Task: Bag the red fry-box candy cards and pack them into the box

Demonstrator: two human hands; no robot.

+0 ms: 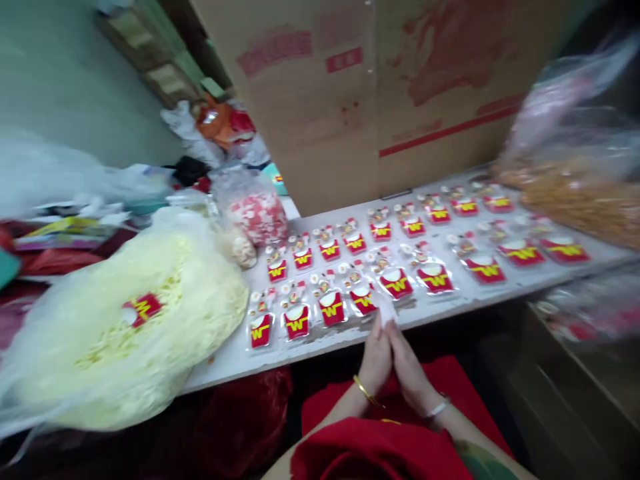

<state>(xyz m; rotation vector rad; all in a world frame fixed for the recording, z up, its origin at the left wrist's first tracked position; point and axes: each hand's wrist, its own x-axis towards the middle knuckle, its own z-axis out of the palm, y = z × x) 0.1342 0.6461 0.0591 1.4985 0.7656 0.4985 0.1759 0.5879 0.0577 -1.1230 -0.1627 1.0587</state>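
Observation:
At the table's front edge, my left hand (377, 357) and my right hand (407, 367) are pressed close together, fingers pointing forward. Between their fingertips is a small whitish piece (385, 312), too blurred to tell its kind. Just beyond lies one of several clear plastic packs, a red fry-box shape with a yellow W (362, 301). Such packs lie in two rows, each with small round toy-like pieces above the red box. One more pack (397, 283) sits just right of my fingertips.
A large clear bag of pale yellow pieces (200, 293) stands at left, with a loose red W box (143, 310) on it. Behind is a bag of pink-and-white pieces (257, 217). A big cardboard carton (330, 153) backs the white table (230, 357). Tan-filled bags (575, 200) sit right.

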